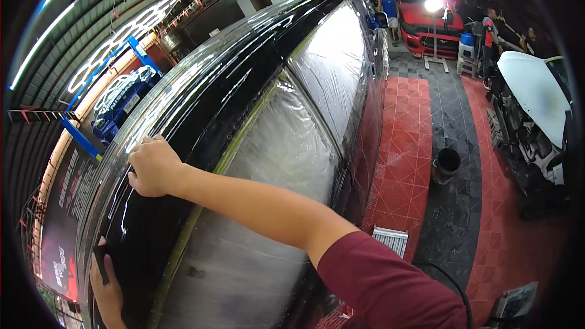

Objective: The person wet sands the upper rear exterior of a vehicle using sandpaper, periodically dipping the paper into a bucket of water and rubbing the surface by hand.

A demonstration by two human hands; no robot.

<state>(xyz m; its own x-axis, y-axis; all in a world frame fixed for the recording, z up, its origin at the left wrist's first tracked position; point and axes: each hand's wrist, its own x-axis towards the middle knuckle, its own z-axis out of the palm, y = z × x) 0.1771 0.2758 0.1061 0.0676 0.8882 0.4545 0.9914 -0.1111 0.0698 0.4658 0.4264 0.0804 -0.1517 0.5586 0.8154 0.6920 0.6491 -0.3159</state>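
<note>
My right hand [152,164] reaches across the black vehicle [231,79] to its glossy roof, fingers curled against the surface; whatever they might hold is hidden. Lower on the left, my left hand [106,286] rests against the roof edge with fingers extended and partly out of sight. Below my right arm, translucent plastic sheeting [274,146] covers the side window, bordered by yellowish masking tape [234,146]. A second sheeted window [329,49] lies farther along.
A black bucket [446,164], a ridged metal panel [390,240] and a hose [451,277] sit right. Beyond stand a red car [426,33], a lamp [434,3], a white car [533,91] and several people [388,9]. A blue lift [85,140] holds a blue vehicle left.
</note>
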